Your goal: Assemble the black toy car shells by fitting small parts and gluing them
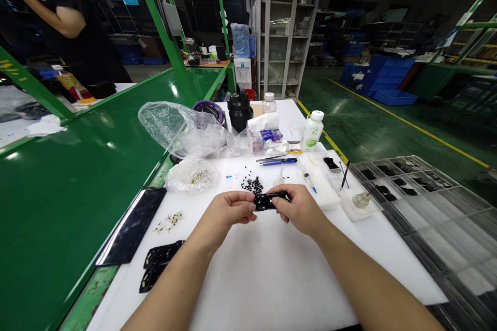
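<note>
Between both hands, over the white work board (pixel 248 269), is a small black plastic part (pixel 266 201) with a few pale spots. My left hand (pixel 229 211) pinches its left end between thumb and fingers. On its right end, my right hand (pixel 297 208) is closed, the thumb lying over the front face. Just behind the part lies a loose pile of tiny black pieces (pixel 252 184). Left of my left hand are scattered small pale pieces (pixel 170 221). Similar black plastic parts (pixel 161 264) rest near my left forearm, which partly covers them.
A blue utility knife (pixel 278 162), syringe (pixel 309 180), white bottle (pixel 312 130) and black flask (pixel 239 109) stand or lie toward the back. A clear plastic bag (pixel 182 126) bulges at back left. Compartment trays (pixel 435 222) border the right side. Another person (pixel 70 26) is beyond the green bench.
</note>
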Demonstrator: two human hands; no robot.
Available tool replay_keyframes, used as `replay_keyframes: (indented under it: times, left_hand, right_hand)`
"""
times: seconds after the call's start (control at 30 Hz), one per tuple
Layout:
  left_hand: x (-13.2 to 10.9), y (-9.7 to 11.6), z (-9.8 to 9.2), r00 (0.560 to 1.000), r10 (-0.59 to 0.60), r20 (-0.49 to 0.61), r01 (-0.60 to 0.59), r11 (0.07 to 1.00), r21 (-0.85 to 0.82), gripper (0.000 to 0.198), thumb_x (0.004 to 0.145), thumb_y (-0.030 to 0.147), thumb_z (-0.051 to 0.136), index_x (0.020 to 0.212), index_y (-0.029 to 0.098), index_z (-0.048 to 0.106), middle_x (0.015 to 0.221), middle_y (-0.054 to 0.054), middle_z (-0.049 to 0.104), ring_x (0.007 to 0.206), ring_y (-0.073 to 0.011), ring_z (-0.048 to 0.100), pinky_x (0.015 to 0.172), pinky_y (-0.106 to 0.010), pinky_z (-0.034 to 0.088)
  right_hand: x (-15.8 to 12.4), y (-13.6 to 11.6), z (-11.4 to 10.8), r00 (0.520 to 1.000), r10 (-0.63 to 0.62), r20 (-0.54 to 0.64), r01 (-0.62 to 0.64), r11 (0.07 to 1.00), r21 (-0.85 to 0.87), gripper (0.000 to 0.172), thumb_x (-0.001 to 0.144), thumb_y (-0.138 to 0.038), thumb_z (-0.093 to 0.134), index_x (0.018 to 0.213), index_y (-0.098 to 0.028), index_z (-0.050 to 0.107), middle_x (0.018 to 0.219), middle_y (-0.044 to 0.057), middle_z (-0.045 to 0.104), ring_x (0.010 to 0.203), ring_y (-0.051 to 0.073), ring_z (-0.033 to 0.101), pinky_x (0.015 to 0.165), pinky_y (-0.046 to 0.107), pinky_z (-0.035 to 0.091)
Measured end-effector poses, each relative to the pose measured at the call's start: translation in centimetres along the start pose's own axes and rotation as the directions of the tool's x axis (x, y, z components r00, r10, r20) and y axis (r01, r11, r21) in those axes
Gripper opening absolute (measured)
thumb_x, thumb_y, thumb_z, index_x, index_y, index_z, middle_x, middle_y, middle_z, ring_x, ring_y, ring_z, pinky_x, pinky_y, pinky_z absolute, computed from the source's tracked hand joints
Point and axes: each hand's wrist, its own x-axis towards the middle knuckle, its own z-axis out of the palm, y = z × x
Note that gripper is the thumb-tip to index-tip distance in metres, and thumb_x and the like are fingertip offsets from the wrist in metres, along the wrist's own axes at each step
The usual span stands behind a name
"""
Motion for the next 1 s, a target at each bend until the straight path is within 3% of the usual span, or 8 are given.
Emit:
replay_keyframes:
  times: [0.37,0.47,0.57,0.7,0.73,0.87,0.93,1.0]
  left_hand:
    - [0.3,-0.3,-0.2,0.999,-0.043,0.0,0.042,0.992,-0.119,0.035,0.057,0.027,0.086,0.085,0.012,0.071,0.074,-0.002,0.066,0.063,-0.0109,0.06,0.064,-0.023,0.045]
    - [0.3,-0.1,-0.2,0.999,-0.051,-0.009,0.049,0.989,-0.14,0.038,0.056,0.028,0.087,0.086,0.012,0.069,0.074,-0.001,0.065,0.063,-0.0095,0.06,0.064,-0.022,0.046]
    - [0.2,0.1,-0.3,0.998,-0.062,-0.023,0.058,0.986,-0.155,0.041,0.055,0.029,0.089,0.087,0.013,0.068,0.072,0.001,0.063,0.062,-0.0091,0.06,0.064,-0.022,0.047]
    - [0.2,0.1,-0.3,0.996,-0.081,-0.029,0.075,0.981,-0.177,0.045,0.053,0.029,0.09,0.088,0.014,0.066,0.069,0.003,0.062,0.061,-0.0092,0.06,0.064,-0.022,0.048]
    - [0.2,0.1,-0.3,0.996,-0.085,-0.03,0.078,0.981,-0.18,0.045,0.053,0.029,0.09,0.088,0.014,0.066,0.069,0.003,0.061,0.06,-0.0091,0.06,0.064,-0.022,0.048]
    - [0.3,-0.1,0.0,0.996,-0.089,-0.024,0.084,0.985,-0.149,0.047,0.054,0.03,0.089,0.091,0.014,0.065,0.069,0.003,0.061,0.06,-0.0086,0.059,0.062,-0.021,0.047]
    - [0.3,-0.2,0.0,0.996,-0.083,-0.018,0.08,0.99,-0.119,0.046,0.057,0.03,0.087,0.093,0.013,0.064,0.069,0.002,0.061,0.06,-0.0088,0.058,0.061,-0.021,0.046]
    - [0.3,-0.2,0.1,0.997,-0.075,-0.021,0.073,0.993,-0.096,0.043,0.06,0.03,0.085,0.094,0.013,0.064,0.068,0.002,0.06,0.06,-0.0091,0.058,0.06,-0.021,0.045]
  right_hand:
    - [0.1,0.0,-0.4,0.993,-0.097,0.067,0.093,0.994,0.064,0.035,0.084,-0.039,0.061,0.104,-0.012,0.068,0.063,0.0,0.058,0.048,0.011,0.052,0.046,0.024,0.044]
    - [-0.9,-1.5,-1.3,0.969,-0.229,-0.094,0.22,0.971,-0.097,0.036,0.084,-0.042,0.063,0.104,-0.012,0.068,0.075,0.005,0.062,0.063,0.015,0.059,0.057,0.028,0.05]
    - [-3.9,-3.3,-3.7,0.818,-0.411,-0.403,0.282,0.896,-0.342,0.026,0.082,-0.034,0.065,0.099,-0.014,0.07,0.082,0.007,0.064,0.071,0.018,0.06,0.065,0.029,0.05]
    - [-8.4,-2.6,-8.6,0.425,-0.471,-0.773,0.173,0.881,-0.441,0.028,0.083,-0.037,0.064,0.097,-0.014,0.069,0.07,0.003,0.057,0.06,0.014,0.053,0.056,0.027,0.044]
    - [-9.1,-1.9,-9.7,0.413,-0.444,-0.795,0.103,0.891,-0.443,0.031,0.081,-0.038,0.066,0.1,-0.014,0.069,0.068,0.001,0.055,0.057,0.013,0.05,0.055,0.026,0.042]
    - [-9.2,1.1,-12.9,0.623,-0.251,-0.741,-0.181,0.875,-0.449,0.048,0.076,-0.044,0.069,0.111,-0.012,0.067,0.07,0.001,0.059,0.059,0.014,0.053,0.058,0.027,0.044]
    - [-8.4,2.0,-13.5,0.64,-0.229,-0.734,-0.235,0.851,-0.47,0.041,0.077,-0.046,0.066,0.102,-0.014,0.071,0.073,0.003,0.064,0.065,0.017,0.057,0.064,0.029,0.045]
    - [-7.7,2.3,-13.8,0.608,-0.245,-0.756,-0.259,0.838,-0.48,0.035,0.079,-0.046,0.064,0.094,-0.016,0.073,0.074,0.004,0.066,0.069,0.019,0.059,0.066,0.031,0.044]
